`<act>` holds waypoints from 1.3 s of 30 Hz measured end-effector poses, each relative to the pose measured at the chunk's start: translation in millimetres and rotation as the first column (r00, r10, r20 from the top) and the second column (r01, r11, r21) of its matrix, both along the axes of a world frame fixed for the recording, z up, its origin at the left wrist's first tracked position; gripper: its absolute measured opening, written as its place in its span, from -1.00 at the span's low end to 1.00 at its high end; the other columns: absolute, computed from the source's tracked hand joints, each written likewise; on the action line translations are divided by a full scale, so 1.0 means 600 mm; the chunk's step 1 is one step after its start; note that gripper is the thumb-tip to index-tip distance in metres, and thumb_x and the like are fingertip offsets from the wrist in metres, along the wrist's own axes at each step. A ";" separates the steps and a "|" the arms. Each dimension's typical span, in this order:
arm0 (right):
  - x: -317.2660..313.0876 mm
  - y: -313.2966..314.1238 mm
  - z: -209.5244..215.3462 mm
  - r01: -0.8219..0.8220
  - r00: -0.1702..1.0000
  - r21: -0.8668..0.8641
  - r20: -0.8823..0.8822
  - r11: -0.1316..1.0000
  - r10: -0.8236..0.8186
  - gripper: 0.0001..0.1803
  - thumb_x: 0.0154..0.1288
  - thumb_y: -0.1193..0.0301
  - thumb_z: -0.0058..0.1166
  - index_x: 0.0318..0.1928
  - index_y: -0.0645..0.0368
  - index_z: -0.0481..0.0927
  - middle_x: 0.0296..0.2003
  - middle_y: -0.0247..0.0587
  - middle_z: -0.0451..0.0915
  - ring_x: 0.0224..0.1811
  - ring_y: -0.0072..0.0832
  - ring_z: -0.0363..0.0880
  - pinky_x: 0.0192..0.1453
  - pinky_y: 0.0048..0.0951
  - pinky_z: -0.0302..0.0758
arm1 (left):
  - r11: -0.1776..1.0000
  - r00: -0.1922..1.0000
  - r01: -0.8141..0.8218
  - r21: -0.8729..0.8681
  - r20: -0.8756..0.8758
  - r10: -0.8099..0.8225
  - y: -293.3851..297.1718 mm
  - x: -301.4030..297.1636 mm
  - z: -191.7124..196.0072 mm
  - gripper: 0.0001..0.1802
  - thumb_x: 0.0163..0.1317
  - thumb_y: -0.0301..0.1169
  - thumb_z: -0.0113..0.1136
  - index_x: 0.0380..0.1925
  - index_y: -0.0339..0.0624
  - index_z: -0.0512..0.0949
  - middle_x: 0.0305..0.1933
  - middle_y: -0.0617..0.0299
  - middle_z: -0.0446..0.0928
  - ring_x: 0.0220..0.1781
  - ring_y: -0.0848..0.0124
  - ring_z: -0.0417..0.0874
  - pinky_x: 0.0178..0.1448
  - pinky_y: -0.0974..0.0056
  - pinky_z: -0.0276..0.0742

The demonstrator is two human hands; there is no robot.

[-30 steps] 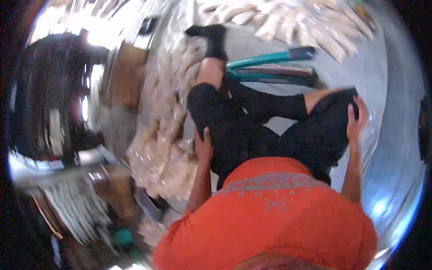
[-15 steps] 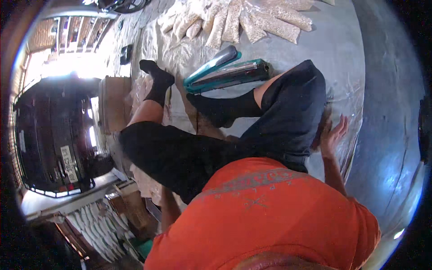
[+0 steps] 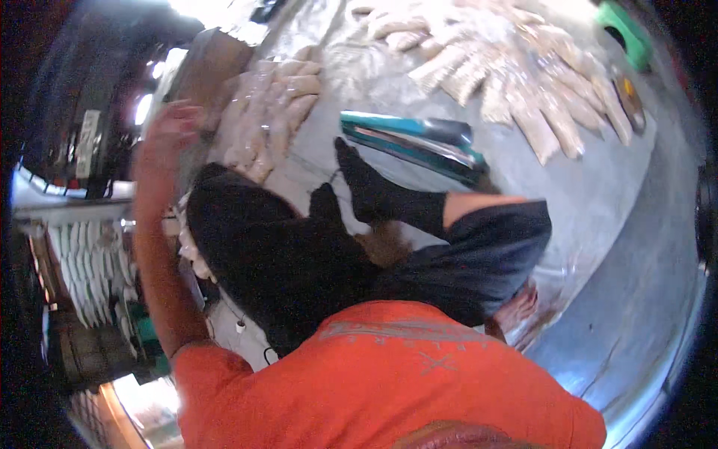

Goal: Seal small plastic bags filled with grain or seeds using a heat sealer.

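Note:
My left hand point(image 3: 176, 122) is raised at the left, smeared by motion, next to a brown cardboard box point(image 3: 217, 67); whether it holds anything is unclear. Low beside my right knee, my right hand point(image 3: 518, 307) rests near the floor sheet with its fingers stretched out and nothing visible in them. In front of my crossed legs lies a long teal and black hinged tool point(image 3: 411, 142), looking like a hand bag sealer. A cluster of clear plastic packs point(image 3: 273, 112) with pale contents lies to the right of my left hand.
More filled packs point(image 3: 516, 82) fan out at the far right. Beyond them are a green tape-dispenser-like object point(image 3: 627, 34) and a brown-handled item point(image 3: 630, 101). A dark vehicle point(image 3: 82, 97) stands at far left. A grey sheet point(image 3: 598, 179) covers the floor.
My left hand has come up from low beside my left thigh to the box at the left. My right hand has dropped closer to my knee. The view has shifted, and my legs are drawn in.

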State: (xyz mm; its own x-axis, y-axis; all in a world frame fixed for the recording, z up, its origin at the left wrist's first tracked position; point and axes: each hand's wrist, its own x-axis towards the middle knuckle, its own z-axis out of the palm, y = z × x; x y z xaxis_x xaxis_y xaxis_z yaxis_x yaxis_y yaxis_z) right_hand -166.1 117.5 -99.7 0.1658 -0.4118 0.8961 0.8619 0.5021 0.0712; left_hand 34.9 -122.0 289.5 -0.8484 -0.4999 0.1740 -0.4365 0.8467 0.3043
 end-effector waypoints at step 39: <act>-0.096 -0.369 0.392 -0.244 -0.877 0.001 -0.427 0.970 -0.220 -0.54 0.53 0.10 0.05 0.25 0.08 0.62 -0.07 -0.06 0.75 0.08 -0.32 0.66 0.30 -0.19 0.50 | 0.606 0.633 -0.756 -0.249 -0.040 0.773 -1.262 0.428 -0.309 -0.32 0.49 0.15 -0.04 0.30 -0.16 0.50 0.38 -0.08 0.46 0.40 -0.14 0.46 0.43 -0.18 0.40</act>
